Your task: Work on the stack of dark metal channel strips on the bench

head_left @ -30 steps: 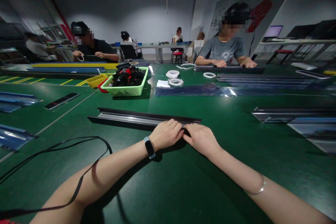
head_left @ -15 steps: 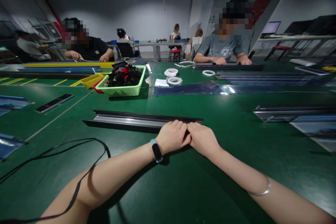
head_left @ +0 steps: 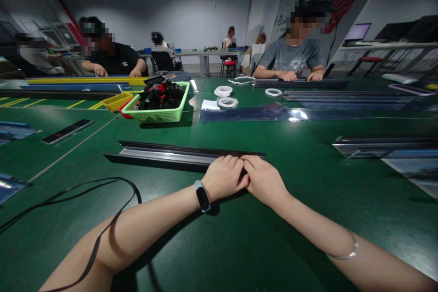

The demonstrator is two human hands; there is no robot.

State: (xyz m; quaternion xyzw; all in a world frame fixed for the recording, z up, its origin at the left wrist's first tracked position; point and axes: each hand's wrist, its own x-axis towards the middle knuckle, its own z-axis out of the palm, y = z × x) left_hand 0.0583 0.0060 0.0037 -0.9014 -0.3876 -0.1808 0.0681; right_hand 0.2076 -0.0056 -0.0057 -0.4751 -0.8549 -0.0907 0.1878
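Observation:
A long black channel-shaped profile (head_left: 164,158) with a shiny grey inner strip lies across the green table (head_left: 219,232) in front of me. My left hand (head_left: 224,175) is closed over its near edge toward the right end, fingers curled into the channel. Right beside it, my right hand (head_left: 263,180) grips the right end, its fingers bent over the profile. The two hands touch at thumbs and forefingers, and they cover that end, so whatever lies beneath the fingers is hidden.
A green basket (head_left: 160,115) of black and red parts stands beyond the profile. Rolls of white tape (head_left: 226,102) and clear film (head_left: 246,115) lie behind. A phone (head_left: 68,131) rests at left, more profiles (head_left: 386,142) at right. A black cord (head_left: 99,179) crosses my left arm. Two co-workers sit opposite.
My hands keep nearly the same hold on the profile's right end. The view has shifted slightly; the co-worker at the right has moved their hands a little.

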